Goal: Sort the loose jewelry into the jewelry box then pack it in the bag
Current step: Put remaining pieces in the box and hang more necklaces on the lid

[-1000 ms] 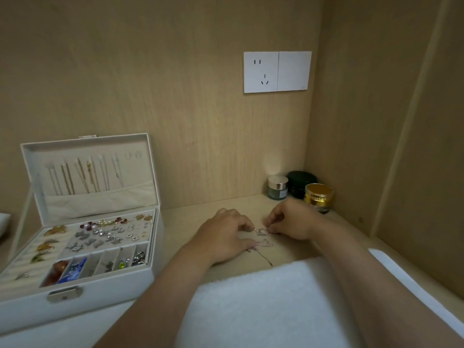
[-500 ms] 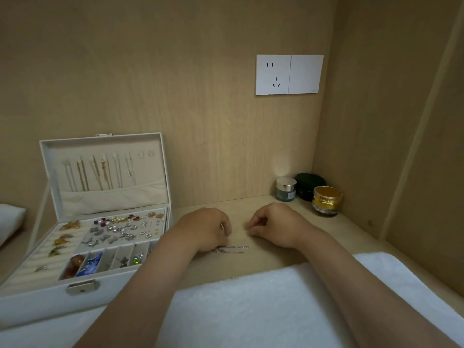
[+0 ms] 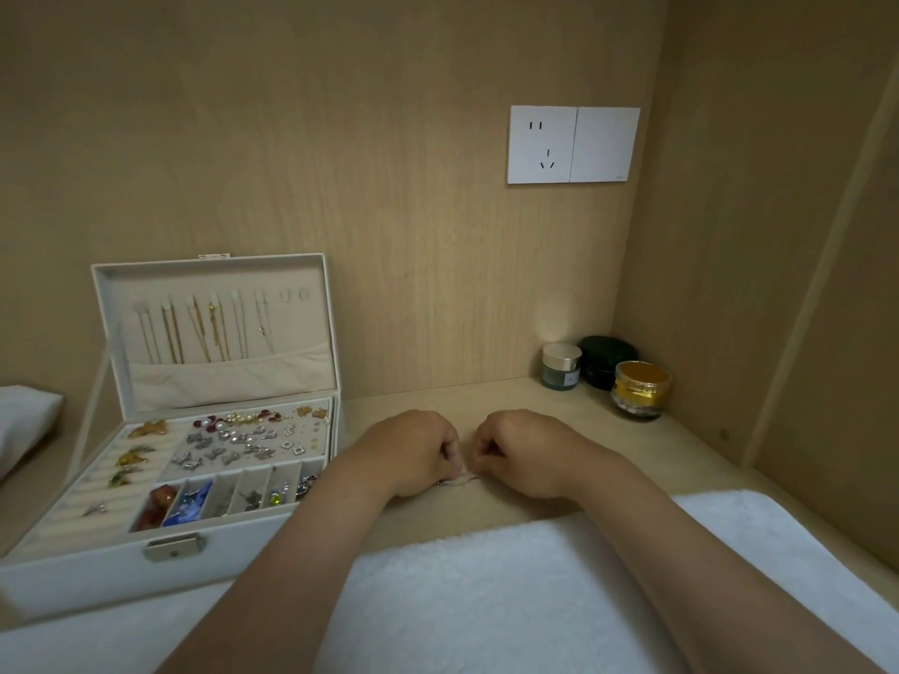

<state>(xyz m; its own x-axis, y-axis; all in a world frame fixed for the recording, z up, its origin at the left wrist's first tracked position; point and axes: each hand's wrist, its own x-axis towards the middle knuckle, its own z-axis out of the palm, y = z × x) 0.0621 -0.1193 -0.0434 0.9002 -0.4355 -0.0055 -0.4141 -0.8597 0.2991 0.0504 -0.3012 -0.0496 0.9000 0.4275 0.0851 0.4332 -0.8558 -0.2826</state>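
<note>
Head view, from left to right: a folded white cloth (image 3: 24,420) lies at the far left edge, and beside it the white jewelry box (image 3: 97,571) stands open on the surface (image 3: 535,411), its lid upright with thin chains (image 3: 204,328) hanging inside and earrings and coloured stones sorted in its tray compartments. Just right of the box, the left hand (image 3: 413,454) rests on the surface with its fingers (image 3: 450,452) curled, pinching one end of a small silver piece (image 3: 459,479) that lies between the two hands. The right hand (image 3: 523,454) sits close by, its fingers (image 3: 484,449) curled too, tips at the piece's other end; whether they grip it I cannot tell. A white towel (image 3: 486,600) covers the near edge. Three jars (image 3: 642,389) stand in the far right corner.
</note>
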